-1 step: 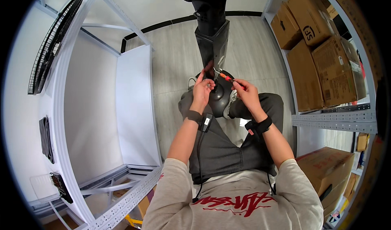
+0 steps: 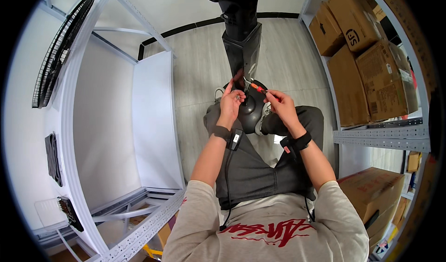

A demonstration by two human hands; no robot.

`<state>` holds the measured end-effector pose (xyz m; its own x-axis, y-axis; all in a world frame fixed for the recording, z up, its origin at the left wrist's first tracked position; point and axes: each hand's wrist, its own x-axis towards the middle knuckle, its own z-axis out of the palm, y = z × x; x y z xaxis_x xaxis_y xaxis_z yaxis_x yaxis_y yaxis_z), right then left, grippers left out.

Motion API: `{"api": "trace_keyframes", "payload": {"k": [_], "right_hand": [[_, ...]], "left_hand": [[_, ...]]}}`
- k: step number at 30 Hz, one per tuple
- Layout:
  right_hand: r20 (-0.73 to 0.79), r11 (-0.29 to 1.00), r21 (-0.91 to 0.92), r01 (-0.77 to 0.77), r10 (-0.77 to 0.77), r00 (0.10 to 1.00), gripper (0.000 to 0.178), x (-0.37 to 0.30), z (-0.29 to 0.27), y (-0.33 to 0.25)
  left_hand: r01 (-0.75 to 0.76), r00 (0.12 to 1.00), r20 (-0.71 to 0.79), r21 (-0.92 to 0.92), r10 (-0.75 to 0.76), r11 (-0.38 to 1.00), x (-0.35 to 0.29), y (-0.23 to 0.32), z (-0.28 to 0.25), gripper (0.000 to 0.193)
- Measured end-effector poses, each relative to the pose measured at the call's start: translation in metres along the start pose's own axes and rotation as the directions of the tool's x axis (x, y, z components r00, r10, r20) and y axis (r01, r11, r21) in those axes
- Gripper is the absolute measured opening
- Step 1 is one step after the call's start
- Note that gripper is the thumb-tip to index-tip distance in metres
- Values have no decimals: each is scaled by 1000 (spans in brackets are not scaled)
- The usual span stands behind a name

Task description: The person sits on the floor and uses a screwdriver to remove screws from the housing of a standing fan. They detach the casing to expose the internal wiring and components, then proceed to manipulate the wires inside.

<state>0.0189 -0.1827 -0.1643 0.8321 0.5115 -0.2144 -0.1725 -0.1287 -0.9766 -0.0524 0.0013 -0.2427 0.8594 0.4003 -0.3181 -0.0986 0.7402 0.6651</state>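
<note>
Both hands work at the foot of a black fan stand that rises toward twelve o'clock. Compared with the earlier picture, taken at the same instant, nothing has shifted: hands, tool and stand sit exactly as they did.

At nine o'clock a round fan grille leans on the white shelf frame. Near centre, the left hand is cupped, fingers curled around a few small screws in its palm, thumb touching the stand's lower edge. Just to its right, the right hand grips one orange-handled screwdriver, its tip against the stand at about eleven o'clock from that hand. Under both hands sits the stand's round dark base, between the person's knees. Each wrist wears one black band. At two o'clock, four cardboard boxes are stacked on the metal shelving; another box lies at four o'clock.
</note>
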Motion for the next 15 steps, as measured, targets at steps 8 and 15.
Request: {"api": "trace_keyframes", "payload": {"k": [8,15], "right_hand": [[64,989,-46,-137,140,988,30,12,-10,5],[-104,946,-193,261,-285,953,16,-3,8,5]], "left_hand": [[21,1000,-10,6,-21,1000,-1,0,4,63],[12,1000,4,-35,-12,999,0,0,-1,60]]}}
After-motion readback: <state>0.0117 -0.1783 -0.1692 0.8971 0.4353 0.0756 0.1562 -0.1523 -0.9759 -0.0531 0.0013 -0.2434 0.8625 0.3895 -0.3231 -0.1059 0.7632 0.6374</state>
